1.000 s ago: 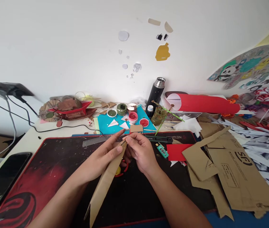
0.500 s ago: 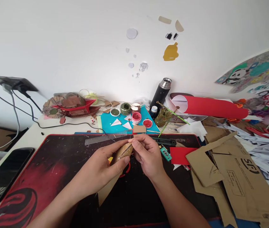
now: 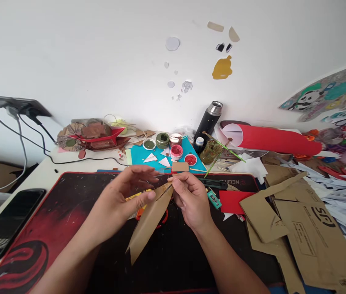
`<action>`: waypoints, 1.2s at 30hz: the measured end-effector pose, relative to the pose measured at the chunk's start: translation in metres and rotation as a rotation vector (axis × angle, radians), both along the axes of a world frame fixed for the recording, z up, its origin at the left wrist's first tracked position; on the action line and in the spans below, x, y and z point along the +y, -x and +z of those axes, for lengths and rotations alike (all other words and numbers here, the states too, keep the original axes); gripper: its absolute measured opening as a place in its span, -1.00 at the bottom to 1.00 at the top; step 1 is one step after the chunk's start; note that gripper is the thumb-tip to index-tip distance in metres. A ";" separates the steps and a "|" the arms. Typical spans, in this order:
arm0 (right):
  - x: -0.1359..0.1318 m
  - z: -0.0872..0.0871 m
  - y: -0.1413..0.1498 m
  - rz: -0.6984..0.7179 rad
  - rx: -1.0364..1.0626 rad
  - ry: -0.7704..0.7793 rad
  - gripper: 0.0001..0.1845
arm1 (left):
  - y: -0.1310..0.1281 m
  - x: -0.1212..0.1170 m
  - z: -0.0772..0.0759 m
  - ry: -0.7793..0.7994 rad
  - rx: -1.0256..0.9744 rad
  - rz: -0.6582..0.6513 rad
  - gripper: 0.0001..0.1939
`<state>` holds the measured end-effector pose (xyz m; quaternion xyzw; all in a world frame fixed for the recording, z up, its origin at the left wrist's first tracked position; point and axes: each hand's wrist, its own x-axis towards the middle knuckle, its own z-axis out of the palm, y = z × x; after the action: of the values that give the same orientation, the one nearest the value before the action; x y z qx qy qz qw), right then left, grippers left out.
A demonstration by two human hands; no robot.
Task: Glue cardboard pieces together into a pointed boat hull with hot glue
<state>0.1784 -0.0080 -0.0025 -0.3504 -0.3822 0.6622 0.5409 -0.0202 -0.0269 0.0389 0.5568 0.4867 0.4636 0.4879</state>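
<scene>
My right hand [image 3: 191, 198] pinches the top tip of a long pointed strip of brown cardboard [image 3: 150, 222] above the black and red desk mat [image 3: 69, 216]. My left hand [image 3: 124, 196] is beside the strip with fingers spread, its thumb against the strip's left edge. A yellow and orange tool [image 3: 136, 200] lies on the mat just under the left hand, partly hidden by it.
A phone [image 3: 6, 224] lies at the left edge. Paint pots [image 3: 176, 151] on blue paper, a black flask [image 3: 208, 120], a red paper roll [image 3: 271, 139] and a steel ruler line the back. Cardboard offcuts [image 3: 307, 228] and white paper scraps [image 3: 344, 192] fill the right.
My left hand has let go of the strip's upper part and spread its fingers. The strip has unfolded and hangs from my right hand's pinch.
</scene>
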 end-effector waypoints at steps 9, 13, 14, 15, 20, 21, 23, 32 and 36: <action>0.002 0.001 0.001 0.004 0.009 0.010 -0.62 | 0.021 0.023 -0.013 0.087 -0.176 0.303 -0.73; 0.004 0.000 -0.001 -0.016 0.005 0.009 -0.60 | 0.042 0.037 -0.008 -0.032 -0.340 0.475 -0.67; 0.005 -0.001 -0.001 -0.023 0.007 0.014 -0.59 | 0.048 0.039 -0.007 -0.075 -0.373 0.532 -0.65; 0.005 -0.001 -0.001 -0.028 0.010 0.018 -0.57 | 0.054 0.042 -0.006 -0.110 -0.386 0.573 -0.65; 0.006 -0.003 0.000 -0.015 0.026 0.018 -0.57 | 0.064 0.047 -0.006 -0.153 -0.306 0.615 -0.81; 0.006 -0.003 0.000 -0.015 0.029 0.016 -0.58 | 0.064 0.048 -0.007 -0.153 -0.286 0.619 -0.84; 0.006 -0.005 0.000 -0.023 0.033 0.015 -0.60 | 0.064 0.047 -0.008 -0.127 -0.219 0.610 -0.89; 0.013 -0.010 0.000 -0.030 0.030 0.037 -0.61 | 0.087 0.021 -0.033 0.080 0.246 0.303 -0.51; 0.012 -0.009 0.000 -0.026 0.013 0.037 -0.62 | 0.093 0.008 -0.037 0.158 0.146 0.330 -0.41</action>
<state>0.1781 0.0041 -0.0114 -0.3608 -0.3618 0.6643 0.5455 -0.1128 -0.0189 0.0019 0.4615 0.6405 0.4559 0.4111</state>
